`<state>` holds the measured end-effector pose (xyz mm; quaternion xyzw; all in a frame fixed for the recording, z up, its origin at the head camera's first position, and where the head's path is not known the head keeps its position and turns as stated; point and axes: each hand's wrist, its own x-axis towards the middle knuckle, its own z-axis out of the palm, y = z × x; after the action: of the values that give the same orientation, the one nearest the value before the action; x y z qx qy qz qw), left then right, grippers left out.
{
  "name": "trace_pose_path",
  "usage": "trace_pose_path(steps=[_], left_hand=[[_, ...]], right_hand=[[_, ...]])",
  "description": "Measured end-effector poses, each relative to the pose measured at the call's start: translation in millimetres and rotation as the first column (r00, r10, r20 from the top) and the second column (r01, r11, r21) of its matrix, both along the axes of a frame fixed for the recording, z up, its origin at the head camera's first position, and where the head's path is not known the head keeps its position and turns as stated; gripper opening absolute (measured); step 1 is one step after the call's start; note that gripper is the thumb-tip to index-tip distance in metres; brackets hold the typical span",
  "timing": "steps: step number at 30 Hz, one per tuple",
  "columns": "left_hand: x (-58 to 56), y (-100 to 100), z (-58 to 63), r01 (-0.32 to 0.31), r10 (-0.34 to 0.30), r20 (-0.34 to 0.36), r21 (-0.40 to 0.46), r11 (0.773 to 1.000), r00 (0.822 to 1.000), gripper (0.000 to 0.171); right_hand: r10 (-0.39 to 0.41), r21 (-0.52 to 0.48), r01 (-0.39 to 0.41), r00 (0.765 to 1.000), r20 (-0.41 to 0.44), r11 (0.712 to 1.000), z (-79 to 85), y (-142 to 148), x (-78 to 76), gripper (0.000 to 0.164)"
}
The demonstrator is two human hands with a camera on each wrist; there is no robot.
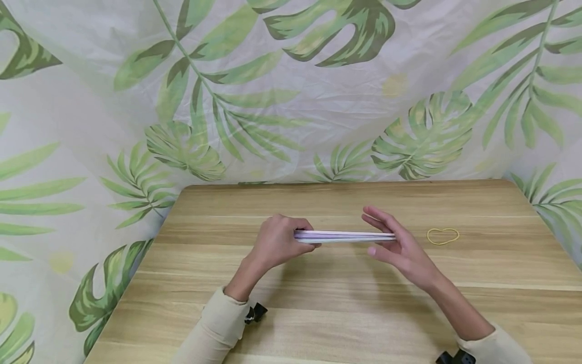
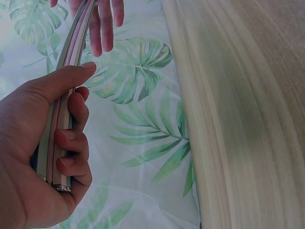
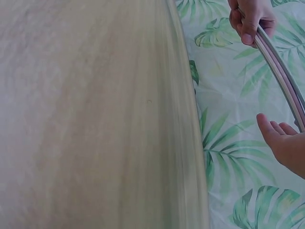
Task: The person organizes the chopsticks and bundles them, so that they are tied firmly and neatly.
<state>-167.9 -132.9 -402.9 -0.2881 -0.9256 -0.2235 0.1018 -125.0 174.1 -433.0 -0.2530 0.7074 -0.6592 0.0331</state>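
Observation:
A thin stack of notebooks (image 1: 345,236) in white, purple and pale green is held edge-on above the table. My left hand (image 1: 276,241) grips its left end, thumb on one face and fingers curled over the other. In the left wrist view, small metal binding rings (image 2: 61,187) show at the gripped end of the stack. At the other end, the edge of the stack meets the palm side of my right hand (image 1: 406,255). That hand's fingers stretch out on the far side and its thumb on the near side, spread apart and not closed on the stack.
A yellow rubber band (image 1: 442,229) lies on the wooden table (image 1: 327,313), just right of my right hand. Behind the table hangs a leaf-patterned cloth (image 1: 291,116). Small black cameras (image 1: 256,313) sit at both sleeve cuffs.

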Motion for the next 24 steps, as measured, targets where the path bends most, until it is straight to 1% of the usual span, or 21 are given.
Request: trace_pose_path(steps=[4, 8, 14, 18, 21, 24], left_hand=[[0.8, 1.1, 0.1, -0.002, 0.002, -0.003, 0.016, 1.000, 1.000, 0.018], [1.5, 3.2, -0.3, 0.002, -0.002, -0.004, 0.022, 1.000, 1.000, 0.016], [2.7, 3.8, -0.8, -0.011, 0.011, -0.045, 0.014, 1.000, 0.999, 0.016], [3.3, 4.2, 0.0, -0.014, 0.015, -0.059, 0.006, 1.000, 0.998, 0.015], [3.7, 4.6, 1.2, -0.016, 0.016, -0.047, 0.007, 1.000, 0.999, 0.016], [4.0, 3.8, 2.3, -0.012, 0.012, -0.013, 0.021, 1.000, 1.000, 0.018]], right_hand=[[0.007, -0.022, -0.007, 1.000, 0.006, 1.000, -0.6, -3.0, 1.0, 0.074], [-0.008, -0.028, 0.008, 1.000, 0.001, 1.000, -0.7, -4.3, 1.6, 0.073], [0.002, -0.034, -0.002, 1.000, 0.005, 0.999, -1.6, -6.2, 2.2, 0.073], [-0.010, -0.019, 0.010, 1.000, 0.002, 1.000, -1.8, -6.6, 3.1, 0.072], [-0.016, -0.020, 0.016, 1.000, 0.000, 1.000, -0.7, -5.8, 3.3, 0.071], [-0.011, -0.037, 0.011, 1.000, 0.004, 0.999, 1.1, -4.1, 2.1, 0.069]])
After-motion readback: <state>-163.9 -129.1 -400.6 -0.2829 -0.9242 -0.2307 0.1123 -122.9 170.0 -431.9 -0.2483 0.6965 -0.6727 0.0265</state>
